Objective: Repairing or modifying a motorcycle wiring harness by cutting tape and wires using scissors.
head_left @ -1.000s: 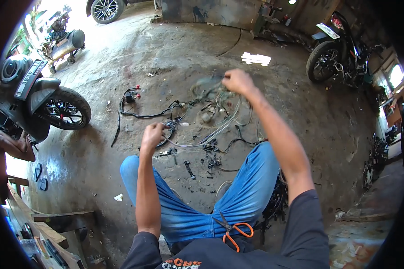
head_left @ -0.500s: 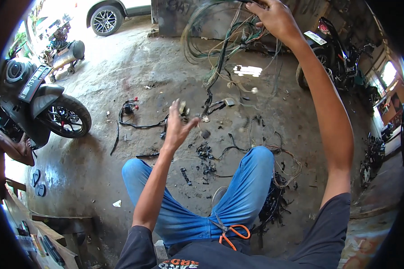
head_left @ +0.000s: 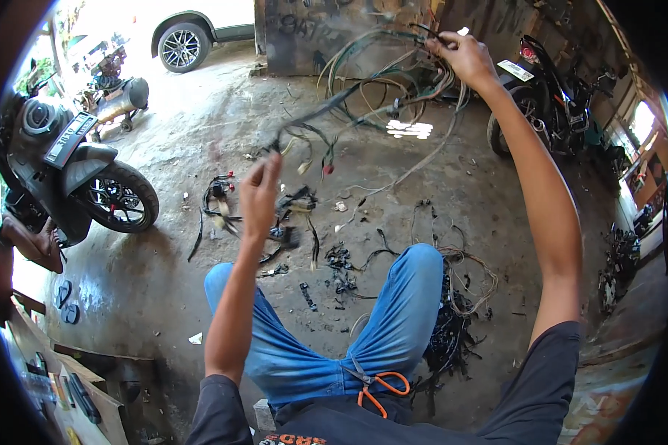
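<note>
A wiring harness [head_left: 321, 110] of dark taped strands and green, brown and white wires is stretched in the air in front of me. My right hand [head_left: 464, 61], raised at the upper right, is closed round its looped wires. Lower and to the left, my left hand [head_left: 260, 194] grips a dark taped end of the same harness; the grip is partly hidden behind the fingers. Loose wire ends and small connectors dangle between the two hands. Orange-handled scissors [head_left: 382, 382] lie on my lap, touched by neither hand.
Black tape scraps [head_left: 340, 258] and thin loose wires [head_left: 490, 278] litter the floor around my knees. A scooter [head_left: 74, 159] stands at left beside another person's bare limb [head_left: 30, 245]. At right stands a motorbike [head_left: 531, 104]. Tools lie on a wooden bench [head_left: 104, 415] at lower left.
My left hand has gone from open to closed on the harness and moved slightly left. The harness's hanging end has been lifted and pulled left; my right hand is a little lower.
</note>
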Demonstrator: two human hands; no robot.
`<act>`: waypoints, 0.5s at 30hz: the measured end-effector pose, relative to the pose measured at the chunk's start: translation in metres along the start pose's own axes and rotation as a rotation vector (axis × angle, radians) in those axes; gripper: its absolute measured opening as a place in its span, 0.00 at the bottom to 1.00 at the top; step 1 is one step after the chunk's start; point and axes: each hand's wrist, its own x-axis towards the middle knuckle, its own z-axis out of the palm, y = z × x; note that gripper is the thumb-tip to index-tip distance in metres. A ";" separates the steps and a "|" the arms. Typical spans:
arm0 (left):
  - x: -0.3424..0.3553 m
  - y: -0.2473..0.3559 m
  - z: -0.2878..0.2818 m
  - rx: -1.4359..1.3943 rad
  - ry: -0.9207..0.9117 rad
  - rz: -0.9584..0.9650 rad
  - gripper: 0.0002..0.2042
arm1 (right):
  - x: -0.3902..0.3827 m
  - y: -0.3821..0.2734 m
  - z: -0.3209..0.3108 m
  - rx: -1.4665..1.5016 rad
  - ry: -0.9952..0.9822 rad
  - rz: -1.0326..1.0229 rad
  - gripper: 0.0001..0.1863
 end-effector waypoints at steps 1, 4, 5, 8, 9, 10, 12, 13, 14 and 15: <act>0.013 0.016 -0.018 0.063 0.075 -0.021 0.26 | -0.006 0.005 0.012 0.102 -0.006 -0.004 0.33; 0.042 0.074 -0.054 0.143 0.199 -0.048 0.28 | -0.028 -0.011 0.021 0.217 -0.061 0.000 0.32; 0.048 0.093 -0.061 0.097 0.234 -0.043 0.28 | -0.040 -0.022 0.019 0.351 -0.119 0.036 0.31; 0.059 0.125 -0.079 0.046 0.268 0.024 0.26 | -0.057 -0.023 0.021 0.512 -0.215 0.038 0.29; 0.064 0.130 -0.080 0.050 0.294 0.042 0.25 | -0.070 -0.022 0.021 0.747 -0.350 0.084 0.28; 0.066 0.132 -0.086 0.026 0.268 0.045 0.23 | -0.079 -0.026 0.019 0.964 -0.489 0.131 0.26; 0.063 0.139 -0.100 0.059 0.322 0.042 0.22 | -0.087 -0.036 0.028 0.948 -0.509 0.146 0.25; 0.065 0.139 -0.102 0.040 0.362 0.030 0.21 | -0.090 -0.039 0.028 0.908 -0.551 0.124 0.24; 0.063 0.138 -0.105 0.017 0.372 0.058 0.21 | -0.093 -0.041 0.030 0.869 -0.594 0.104 0.24; 0.061 0.140 -0.106 -0.036 0.405 0.083 0.20 | -0.095 -0.040 0.037 0.915 -0.644 0.115 0.24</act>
